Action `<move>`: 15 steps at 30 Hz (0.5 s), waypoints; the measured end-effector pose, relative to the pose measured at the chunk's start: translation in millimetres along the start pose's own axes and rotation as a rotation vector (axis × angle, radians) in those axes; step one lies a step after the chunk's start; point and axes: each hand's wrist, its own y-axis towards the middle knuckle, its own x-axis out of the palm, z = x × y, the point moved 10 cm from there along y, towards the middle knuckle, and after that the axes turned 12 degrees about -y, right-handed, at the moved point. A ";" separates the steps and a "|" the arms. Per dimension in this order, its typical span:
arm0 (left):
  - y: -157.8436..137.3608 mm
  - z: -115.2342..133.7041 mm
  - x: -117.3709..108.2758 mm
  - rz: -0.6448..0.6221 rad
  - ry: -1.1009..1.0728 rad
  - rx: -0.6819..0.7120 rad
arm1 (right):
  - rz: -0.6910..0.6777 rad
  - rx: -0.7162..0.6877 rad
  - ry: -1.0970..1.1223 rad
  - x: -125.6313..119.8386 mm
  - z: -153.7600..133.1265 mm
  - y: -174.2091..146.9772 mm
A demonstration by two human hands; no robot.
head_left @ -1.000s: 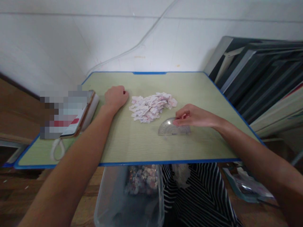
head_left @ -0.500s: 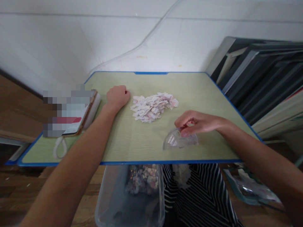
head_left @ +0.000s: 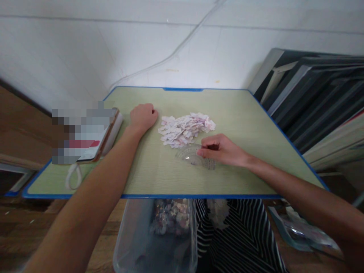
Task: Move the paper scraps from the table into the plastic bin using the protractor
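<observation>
A clear plastic protractor (head_left: 196, 158) is pinched between the thumb and fingers of my right hand (head_left: 223, 149), just in front of a heap of torn paper scraps (head_left: 184, 129). The protractor's upper edge is close to the nearest scraps; whether it touches them I cannot tell. My left hand (head_left: 143, 116) rests curled on the tabletop (head_left: 159, 178), left of the heap. Its fingers are closed, and the palm side is hidden, so anything inside does not show.
A phone (head_left: 91, 140) leans on a white box at the left, near a white loop strap (head_left: 73, 177). Below the table's front edge stands a clear plastic bin (head_left: 119, 242) with scraps in it. Dark flat panels (head_left: 307, 91) lean at the right. A cable (head_left: 182, 43) crosses the wall.
My right hand has carried the protractor left and away from me, closer to the paper heap. My left hand has stayed in place on the table.
</observation>
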 end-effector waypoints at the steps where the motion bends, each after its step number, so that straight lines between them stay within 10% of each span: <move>1: -0.3 -0.2 -0.3 0.001 0.001 -0.003 | 0.016 0.049 0.030 -5.9 7.5 0.0; 7: -2.0 -1.0 -1.0 0.003 -0.011 -0.010 | 0.155 0.270 -0.051 -46.3 42.8 -5.8; 15: -2.4 0.3 -0.6 -0.008 -0.037 -0.005 | -0.172 0.141 -0.083 -7.7 23.1 -8.8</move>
